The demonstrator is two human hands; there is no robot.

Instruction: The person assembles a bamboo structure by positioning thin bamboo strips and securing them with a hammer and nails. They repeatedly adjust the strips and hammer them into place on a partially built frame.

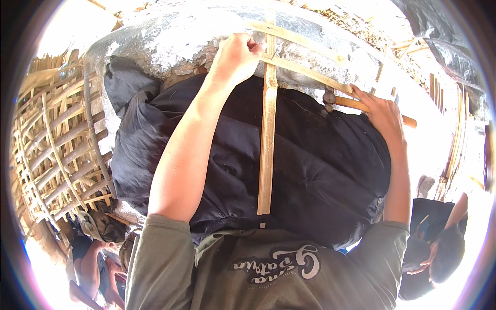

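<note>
Pale bamboo strips lie crossed before me. One long bamboo strip runs down over my dark-clothed legs. Across it lie a lower cross strip and an upper cross strip. My left hand is closed, its fingertips pinching the lower strip's left end beside the crossing. Over a hammer with a rounded metal head and wooden handle, my right hand is closed. Its extended fingers reach the right end of the lower strip. The handle's far end sticks out past that hand.
A woven bamboo lattice stands at the left. Beyond my legs is a grey, whitish-patched surface, overexposed in places. People sit at the lower left and lower right. Dark sheeting hangs at the upper right.
</note>
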